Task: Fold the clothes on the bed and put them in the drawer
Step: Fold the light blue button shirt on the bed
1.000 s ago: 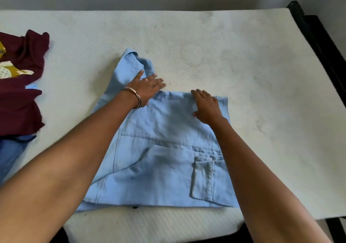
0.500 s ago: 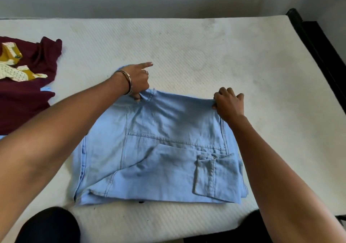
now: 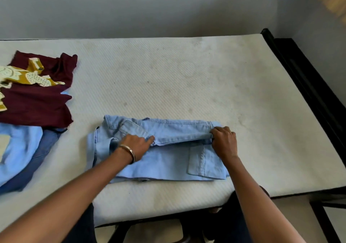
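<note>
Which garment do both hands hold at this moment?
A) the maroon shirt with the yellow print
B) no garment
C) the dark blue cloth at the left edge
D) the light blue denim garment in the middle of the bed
D: the left hand and the right hand both pinch the folded-over edge of the light blue denim garment.

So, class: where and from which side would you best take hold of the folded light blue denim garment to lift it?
Probably the light blue denim garment by its two short ends, from left and right, where the left hand and right hand now hold it: it lies as a wide, flat bundle, so support at both ends keeps the folds together.
</note>
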### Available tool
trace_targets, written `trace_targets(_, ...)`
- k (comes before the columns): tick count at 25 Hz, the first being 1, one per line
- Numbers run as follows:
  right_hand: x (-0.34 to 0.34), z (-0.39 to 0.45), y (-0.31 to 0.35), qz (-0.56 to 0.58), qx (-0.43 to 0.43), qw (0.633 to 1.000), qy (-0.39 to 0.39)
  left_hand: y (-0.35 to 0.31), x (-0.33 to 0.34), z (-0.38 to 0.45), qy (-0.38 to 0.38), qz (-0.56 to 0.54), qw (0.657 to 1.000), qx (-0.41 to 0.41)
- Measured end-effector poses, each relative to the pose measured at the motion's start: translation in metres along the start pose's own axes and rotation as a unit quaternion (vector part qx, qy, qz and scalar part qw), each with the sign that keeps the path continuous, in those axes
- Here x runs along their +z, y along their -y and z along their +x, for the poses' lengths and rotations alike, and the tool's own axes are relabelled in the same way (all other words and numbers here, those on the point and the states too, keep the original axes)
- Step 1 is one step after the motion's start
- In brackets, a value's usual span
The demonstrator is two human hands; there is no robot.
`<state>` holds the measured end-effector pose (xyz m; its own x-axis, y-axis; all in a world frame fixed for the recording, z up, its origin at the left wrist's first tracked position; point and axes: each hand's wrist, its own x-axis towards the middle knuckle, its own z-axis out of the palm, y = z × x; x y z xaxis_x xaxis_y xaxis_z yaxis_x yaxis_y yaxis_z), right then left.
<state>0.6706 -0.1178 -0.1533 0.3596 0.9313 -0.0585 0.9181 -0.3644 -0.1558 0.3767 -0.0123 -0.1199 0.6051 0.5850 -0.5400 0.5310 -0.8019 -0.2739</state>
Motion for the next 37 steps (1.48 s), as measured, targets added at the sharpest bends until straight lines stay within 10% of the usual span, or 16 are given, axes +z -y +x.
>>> trace_targets(6, 0.005, -0.022, 0.021, -0.077, 0.09, 0.964, 0.238, -0.024, 0.027, -0.004, 0.034, -0.255, 0.963, -0.075)
trace_targets(10, -0.004, -0.029, 0.079, -0.032, 0.042, 0.993, 0.107, 0.012, 0.033, -0.018, -0.162, -0.468, 0.809, -0.316)
trace_targets(13, 0.008, -0.027, 0.134, 0.047, -0.071, 0.996, -0.009, 0.025, 0.04, -0.032, 0.012, -0.428, 0.773, -0.468)
trace_targets(15, 0.013, -0.018, 0.169, 0.168, -0.111, 0.978, 0.046, 0.029, 0.048, -0.035, 0.121, -0.462, 0.752, -0.454)
trace_targets(18, 0.013, -0.014, 0.209, 0.393, 0.01, 0.89, 0.233, 0.032, 0.056, -0.041, 0.077, -0.492, 0.748, -0.44)
trace_targets(21, 0.016, -0.02, 0.223, 0.505, 0.084, 0.812, 0.282, 0.019, 0.045, -0.055, -0.184, -0.322, 0.825, -0.428)
trace_targets(25, 0.001, -0.022, 0.202, 0.701, 0.145, 0.622, 0.317, -0.007, 0.025, -0.053, -0.39, -0.341, 0.846, -0.124)
trace_targets(28, -0.022, -0.019, 0.173, 0.761, 0.192, 0.593, 0.183, -0.021, 0.016, -0.056, -0.355, -0.487, 0.798, 0.027)
trace_targets(31, -0.041, -0.004, 0.127, 0.798, 0.255, 0.54, -0.078, -0.02, 0.024, -0.06, -0.445, -0.509, 0.732, -0.077)
trace_targets(33, -0.048, 0.003, 0.099, 0.709, 0.316, 0.59, -0.222, -0.002, 0.04, -0.054, -0.382, -0.47, 0.767, -0.21)
trace_targets(37, -0.033, 0.001, 0.077, 0.248, 0.411, 0.857, -0.186, 0.036, 0.07, -0.037, -0.214, -0.36, 0.869, -0.265)
